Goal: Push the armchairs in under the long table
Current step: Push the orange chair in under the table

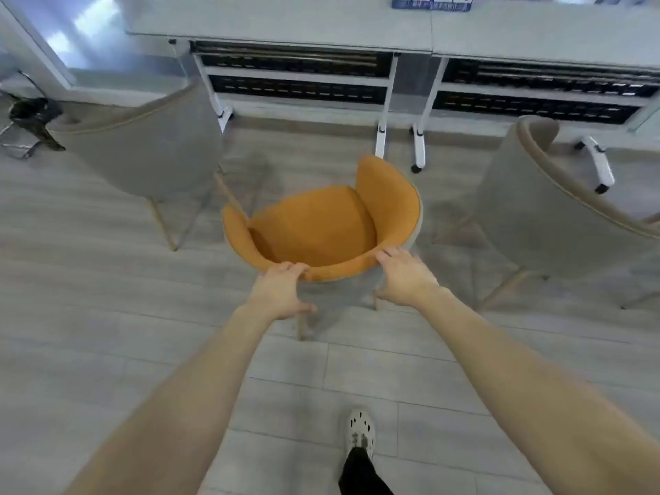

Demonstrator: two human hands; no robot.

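Note:
An armchair [321,223] with an orange seat and grey outer shell stands on the floor in front of me, facing the long grey table [285,26]. My left hand [280,289] grips the left part of its curved backrest rim, fingers over the top and thumb on the grey back. My right hand [401,276] grips the right part of the same rim. A gap of floor lies between the chair and the table.
A grey armchair [143,151] stands to the left and another grey armchair [557,209] to the right, both short of the table. White table legs on castors [418,148] stand ahead. A black object [34,119] lies far left. My shoe [360,432] is below.

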